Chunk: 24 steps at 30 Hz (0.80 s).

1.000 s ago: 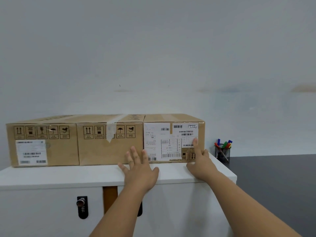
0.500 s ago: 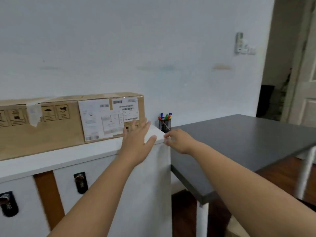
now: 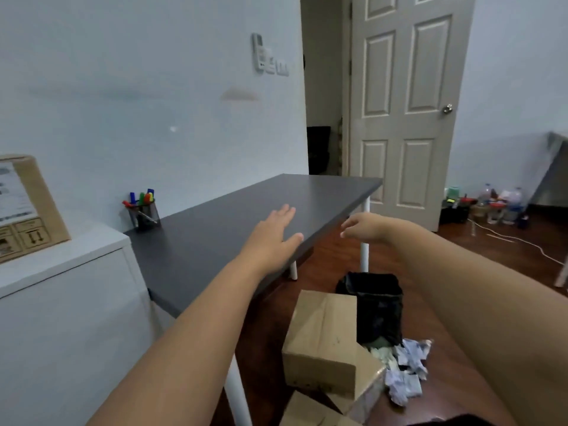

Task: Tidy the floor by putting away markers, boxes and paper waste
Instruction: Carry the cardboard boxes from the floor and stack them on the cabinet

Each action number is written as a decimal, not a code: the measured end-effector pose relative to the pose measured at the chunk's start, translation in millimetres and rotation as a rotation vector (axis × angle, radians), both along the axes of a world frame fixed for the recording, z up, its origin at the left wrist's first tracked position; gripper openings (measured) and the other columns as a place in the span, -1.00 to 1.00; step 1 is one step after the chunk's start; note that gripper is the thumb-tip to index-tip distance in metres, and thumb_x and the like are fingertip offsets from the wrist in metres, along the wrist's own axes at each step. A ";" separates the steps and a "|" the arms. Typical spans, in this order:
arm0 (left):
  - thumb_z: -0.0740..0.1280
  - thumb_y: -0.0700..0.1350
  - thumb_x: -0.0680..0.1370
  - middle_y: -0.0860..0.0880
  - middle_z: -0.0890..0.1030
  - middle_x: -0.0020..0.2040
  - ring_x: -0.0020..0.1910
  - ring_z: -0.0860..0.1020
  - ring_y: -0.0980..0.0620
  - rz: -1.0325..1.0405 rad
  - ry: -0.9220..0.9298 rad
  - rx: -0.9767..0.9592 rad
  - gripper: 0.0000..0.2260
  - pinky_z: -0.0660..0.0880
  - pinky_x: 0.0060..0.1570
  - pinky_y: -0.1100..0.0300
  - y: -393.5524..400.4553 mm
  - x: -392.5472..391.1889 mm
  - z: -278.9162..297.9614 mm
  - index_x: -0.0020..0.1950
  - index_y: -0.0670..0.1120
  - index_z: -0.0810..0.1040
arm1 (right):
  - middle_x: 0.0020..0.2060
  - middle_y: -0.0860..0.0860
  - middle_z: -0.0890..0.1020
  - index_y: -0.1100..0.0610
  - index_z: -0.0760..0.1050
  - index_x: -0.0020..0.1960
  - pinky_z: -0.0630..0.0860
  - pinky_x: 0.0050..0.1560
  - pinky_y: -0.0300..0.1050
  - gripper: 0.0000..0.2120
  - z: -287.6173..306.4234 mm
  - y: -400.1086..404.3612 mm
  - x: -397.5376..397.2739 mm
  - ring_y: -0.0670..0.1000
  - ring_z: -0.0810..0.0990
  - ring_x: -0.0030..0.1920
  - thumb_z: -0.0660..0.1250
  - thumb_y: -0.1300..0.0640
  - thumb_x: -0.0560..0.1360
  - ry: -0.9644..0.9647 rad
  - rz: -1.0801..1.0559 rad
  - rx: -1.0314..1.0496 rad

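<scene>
My left hand (image 3: 272, 233) hovers flat and open over the dark grey table (image 3: 233, 216), holding nothing. My right hand (image 3: 362, 226) floats past the table's right edge, fingers loosely apart and empty. On the floor below lie a cardboard box (image 3: 319, 339) and a second box (image 3: 310, 410) at the frame bottom. Crumpled paper waste (image 3: 405, 368) is heaped beside a black bin (image 3: 379, 305). A mesh cup of coloured markers (image 3: 143, 209) stands at the table's far left corner. One labelled box (image 3: 29, 207) rests on the white cabinet (image 3: 61, 290).
A white panelled door (image 3: 405, 112) stands open behind the table, with a dark doorway to its left. Bottles and clutter (image 3: 491, 206) sit on the wooden floor at the far right, with a white cable (image 3: 522, 241) trailing from them.
The view has swung right, away from the boxes on the cabinet. Both hands have left the box and cabinet edge and now hang over the grey table. The floor boxes and paper came into sight.
</scene>
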<state>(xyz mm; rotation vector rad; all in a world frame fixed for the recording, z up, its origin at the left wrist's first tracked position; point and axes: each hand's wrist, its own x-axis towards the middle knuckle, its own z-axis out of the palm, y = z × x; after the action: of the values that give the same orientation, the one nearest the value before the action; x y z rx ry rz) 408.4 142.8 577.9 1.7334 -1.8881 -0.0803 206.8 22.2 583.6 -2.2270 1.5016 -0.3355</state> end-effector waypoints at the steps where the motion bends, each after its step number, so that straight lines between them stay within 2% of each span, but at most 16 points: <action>1: 0.23 0.00 0.63 0.06 0.09 0.60 0.58 0.01 0.04 -0.026 -0.007 0.022 -0.44 -0.01 0.54 0.06 -10.4 -13.0 -5.9 0.60 -0.01 0.12 | 0.34 0.07 0.47 0.13 0.51 0.30 0.34 0.31 -0.03 -0.66 -8.0 -3.5 -15.5 0.11 0.43 0.34 0.30 0.06 0.56 -0.003 -0.025 0.032; 4: 0.24 -0.04 0.62 0.04 0.16 0.59 0.58 0.06 0.03 -0.085 -0.043 0.098 -0.44 0.05 0.53 0.07 -40.7 -46.3 -26.2 0.59 -0.01 0.14 | 0.33 0.07 0.48 0.11 0.51 0.29 0.35 0.31 -0.01 -0.66 -35.0 -14.5 -54.3 0.12 0.44 0.32 0.30 0.05 0.55 -0.014 -0.109 0.106; 8: 0.26 -0.03 0.60 -0.04 0.38 0.49 0.49 0.28 -0.05 -0.109 -0.064 0.241 -0.45 0.24 0.45 0.05 -76.0 -76.8 -63.5 0.58 0.02 0.19 | 0.25 0.09 0.54 0.13 0.53 0.27 0.41 0.31 0.02 -0.64 -75.1 -29.3 -88.9 0.12 0.50 0.24 0.34 0.01 0.52 0.004 -0.191 0.211; 11: 0.24 -0.01 0.59 -0.02 0.31 0.53 0.48 0.30 -0.05 -0.106 -0.100 0.351 -0.44 0.29 0.43 0.04 -100.0 -84.1 -98.2 0.58 0.03 0.18 | 0.25 0.12 0.55 0.15 0.52 0.29 0.43 0.32 0.07 -0.62 -106.2 -38.6 -107.5 0.16 0.51 0.25 0.33 0.02 0.52 0.036 -0.225 0.271; 14: 0.24 -0.03 0.58 -0.04 0.29 0.54 0.50 0.28 -0.05 -0.075 -0.046 0.454 -0.43 0.28 0.42 0.08 -120.0 -82.6 -135.4 0.58 0.02 0.19 | 0.29 0.22 0.52 0.26 0.51 0.29 0.40 0.34 0.13 -0.61 -141.5 -52.3 -121.0 0.23 0.47 0.31 0.30 0.06 0.55 0.059 -0.238 0.338; 16: 0.25 -0.03 0.58 -0.07 0.32 0.53 0.49 0.28 -0.07 -0.055 -0.035 0.516 -0.43 0.29 0.38 0.11 -131.0 -78.8 -160.9 0.58 0.00 0.20 | 0.22 0.26 0.56 0.32 0.53 0.20 0.46 0.22 0.11 -0.65 -165.6 -61.4 -125.2 0.26 0.53 0.21 0.29 0.08 0.55 0.072 -0.233 0.375; 17: 0.26 -0.03 0.58 -0.09 0.35 0.50 0.47 0.31 -0.09 -0.047 -0.036 0.549 -0.43 0.32 0.35 0.11 -135.5 -76.2 -173.3 0.57 -0.01 0.21 | 0.11 0.27 0.58 0.33 0.54 0.10 0.49 0.09 0.06 -0.70 -177.7 -65.3 -125.6 0.25 0.56 0.07 0.27 0.10 0.55 0.085 -0.223 0.398; 18: 0.26 -0.04 0.58 -0.11 0.38 0.48 0.43 0.36 -0.10 -0.040 -0.032 0.579 -0.44 0.35 0.31 0.12 -139.8 -73.2 -185.9 0.57 -0.01 0.22 | -0.01 0.24 0.55 0.31 0.52 0.01 0.44 -0.05 -0.01 -0.75 -188.4 -67.5 -124.5 0.18 0.51 -0.08 0.25 0.11 0.56 0.102 -0.216 0.429; 19: 0.27 -0.06 0.58 -0.11 0.41 0.45 0.39 0.41 -0.10 -0.034 -0.019 0.606 -0.46 0.39 0.28 0.14 -143.0 -69.2 -198.9 0.56 0.00 0.25 | -0.06 0.21 0.51 0.30 0.53 0.00 0.37 -0.11 -0.06 -0.77 -200.2 -71.0 -122.7 0.12 0.42 -0.14 0.23 0.13 0.56 0.123 -0.211 0.446; 20: 0.26 -0.09 0.58 -0.09 0.45 0.42 0.34 0.47 -0.07 -0.028 0.002 0.625 -0.49 0.42 0.25 0.16 -145.6 -65.0 -212.2 0.54 0.01 0.29 | -0.06 0.19 0.52 0.31 0.55 0.04 0.35 -0.12 -0.08 -0.75 -213.7 -75.4 -120.9 0.08 0.39 -0.15 0.23 0.12 0.56 0.137 -0.205 0.462; 22: 0.25 -0.13 0.59 -0.04 0.54 0.33 0.19 0.56 0.00 -0.003 0.028 0.658 -0.55 0.49 0.15 0.21 -149.0 -56.1 -239.4 0.49 0.01 0.38 | 0.01 0.14 0.59 0.26 0.57 0.11 0.43 -0.05 -0.05 -0.73 -243.1 -85.5 -116.1 0.09 0.46 -0.12 0.26 0.10 0.55 0.148 -0.186 0.491; 24: 0.25 -0.12 0.59 -0.01 0.56 0.30 0.16 0.56 0.03 0.026 0.018 0.705 -0.58 0.49 0.12 0.22 -151.5 -47.0 -267.3 0.46 0.02 0.44 | 0.10 0.11 0.60 0.23 0.53 0.18 0.51 0.05 -0.02 -0.71 -269.5 -91.3 -106.6 0.12 0.53 -0.01 0.26 0.10 0.55 0.169 -0.166 0.532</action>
<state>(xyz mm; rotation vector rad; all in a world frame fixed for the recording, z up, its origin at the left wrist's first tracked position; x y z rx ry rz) 361.5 -8.7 310.6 2.1776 -1.9530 -0.8348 100.2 -69.1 314.1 -1.7480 1.6332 0.1942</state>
